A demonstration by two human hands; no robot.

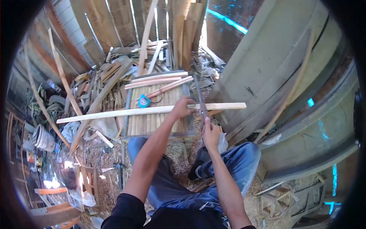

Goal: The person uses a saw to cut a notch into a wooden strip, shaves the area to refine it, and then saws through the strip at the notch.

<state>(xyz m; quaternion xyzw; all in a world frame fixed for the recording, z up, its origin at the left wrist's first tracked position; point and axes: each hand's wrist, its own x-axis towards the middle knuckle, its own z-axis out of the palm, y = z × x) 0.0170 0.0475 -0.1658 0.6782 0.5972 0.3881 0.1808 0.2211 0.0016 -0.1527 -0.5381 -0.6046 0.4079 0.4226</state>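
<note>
A long pale wooden strip [145, 111] lies across a low slatted table, its right end sticking out past the table edge. My left hand [182, 108] is closed over the strip near that edge, pressing on it. In my right hand [210, 133], fingers wrapped round the handle, is what looks like a handsaw [199, 91]. Its dark, narrow blade points away from me and crosses the strip just right of my left hand. How deep the blade sits in the wood is hidden. A blue tape measure [143, 101] rests on the table behind the strip.
Several shorter wooden strips [160, 81] lie at the back of the slatted table [164, 123]. Scrap wood [110, 74] is heaped beyond it on the left. Large curved panels [267, 57] lean on the right. A hammer [119, 173] stands at lower left; shavings cover the floor.
</note>
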